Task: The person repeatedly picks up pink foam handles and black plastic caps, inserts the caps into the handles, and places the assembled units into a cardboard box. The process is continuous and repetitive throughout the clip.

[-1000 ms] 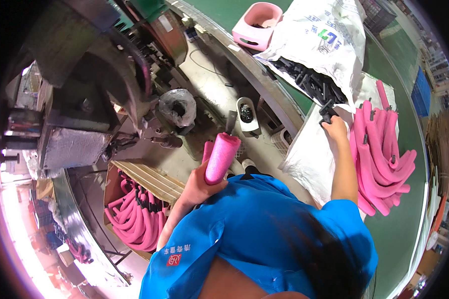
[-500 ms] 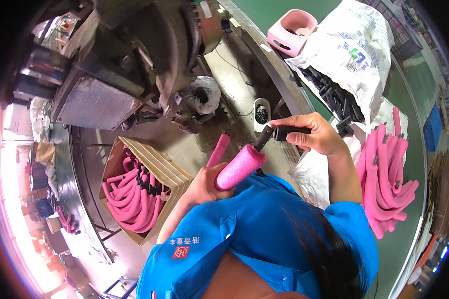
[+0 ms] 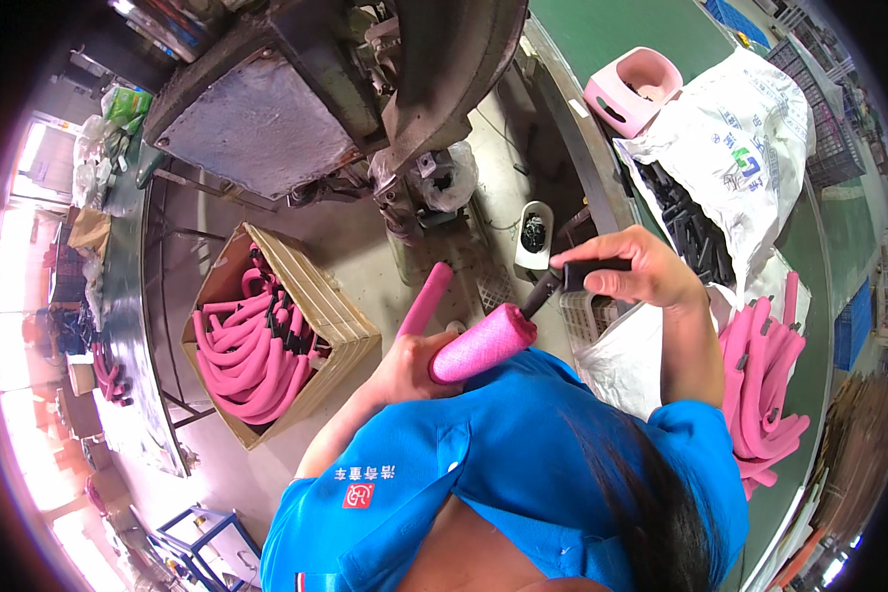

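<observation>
My left hand (image 3: 405,370) is closed around a bent tube covered in pink foam (image 3: 488,345), held just in front of my chest. Its other pink end (image 3: 427,299) points up beyond the fist. From the thick near end sticks a dark flat bar (image 3: 543,296). My right hand (image 3: 656,274) pinches a short black sleeve (image 3: 592,273) between thumb and fingers. The sleeve's left end meets the bar's tip; how far it sits over the tip I cannot tell.
A cardboard box (image 3: 340,340) of pink tubes stands at left below a heavy machine (image 3: 257,128). On the green table (image 3: 582,30) at right are a pink bin (image 3: 617,109), a white sack (image 3: 750,148) spilling black sleeves, and more pink tubes (image 3: 760,385). A white scoop-like container (image 3: 533,259) lies beyond my hands.
My view has shifted, so machine, box and table sit differently. The black sleeve in my right hand has come up against the bar's tip. My left hand keeps its hold on the tube.
</observation>
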A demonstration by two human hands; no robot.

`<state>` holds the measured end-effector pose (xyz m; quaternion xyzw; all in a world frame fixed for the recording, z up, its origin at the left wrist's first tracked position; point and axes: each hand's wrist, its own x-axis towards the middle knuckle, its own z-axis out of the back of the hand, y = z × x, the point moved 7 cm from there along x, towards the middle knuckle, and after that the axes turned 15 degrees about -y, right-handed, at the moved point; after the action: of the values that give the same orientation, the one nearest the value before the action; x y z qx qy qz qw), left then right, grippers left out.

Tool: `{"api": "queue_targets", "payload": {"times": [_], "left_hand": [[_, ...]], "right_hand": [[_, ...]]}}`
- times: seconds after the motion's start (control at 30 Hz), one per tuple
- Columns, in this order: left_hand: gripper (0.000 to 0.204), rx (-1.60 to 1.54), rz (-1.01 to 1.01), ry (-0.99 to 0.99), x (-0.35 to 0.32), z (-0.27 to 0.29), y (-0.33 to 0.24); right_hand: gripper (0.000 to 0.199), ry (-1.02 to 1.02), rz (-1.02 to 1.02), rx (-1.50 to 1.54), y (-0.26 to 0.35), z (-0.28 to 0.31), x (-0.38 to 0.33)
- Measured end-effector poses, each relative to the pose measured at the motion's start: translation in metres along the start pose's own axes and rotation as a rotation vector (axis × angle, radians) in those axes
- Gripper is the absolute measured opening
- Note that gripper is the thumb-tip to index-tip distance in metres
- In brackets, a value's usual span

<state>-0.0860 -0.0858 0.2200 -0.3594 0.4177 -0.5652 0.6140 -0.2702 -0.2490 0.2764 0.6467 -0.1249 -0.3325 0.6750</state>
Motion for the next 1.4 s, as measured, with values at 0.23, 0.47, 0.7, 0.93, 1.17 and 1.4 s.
{"api": "queue_targets", "payload": {"times": [0.23, 0.47, 0.7, 0.93, 1.17, 1.4], "left_hand": [[0.029, 0.001, -0.097, -0.018, -0.001, -0.001, -0.001], [0.029, -0.023, -0.024, 0.007, 0.003, 0.004, 0.0], [0.04, -0.124, -0.076, 0.182, 0.003, -0.01, 0.0], [0.036, -0.214, -0.055, 0.282, -0.005, -0.027, 0.016], [0.022, -0.118, -0.053, 0.289, -0.003, -0.025, 0.012], [0.024, -0.141, -0.079, 0.237, -0.007, -0.019, 0.014]], "right_hand": [[0.036, 0.064, 0.192, -0.031, 0.011, -0.013, 0.014], [0.034, 0.041, 0.135, -0.047, 0.0, -0.007, 0.008], [0.034, 0.153, 0.239, -0.121, 0.012, -0.011, 0.011], [0.034, 0.216, 0.269, -0.155, 0.035, -0.02, 0.015], [0.033, 0.375, 0.167, -0.311, 0.052, -0.027, 0.019], [0.031, 0.505, 0.209, -0.302, 0.052, -0.046, 0.025]]}}
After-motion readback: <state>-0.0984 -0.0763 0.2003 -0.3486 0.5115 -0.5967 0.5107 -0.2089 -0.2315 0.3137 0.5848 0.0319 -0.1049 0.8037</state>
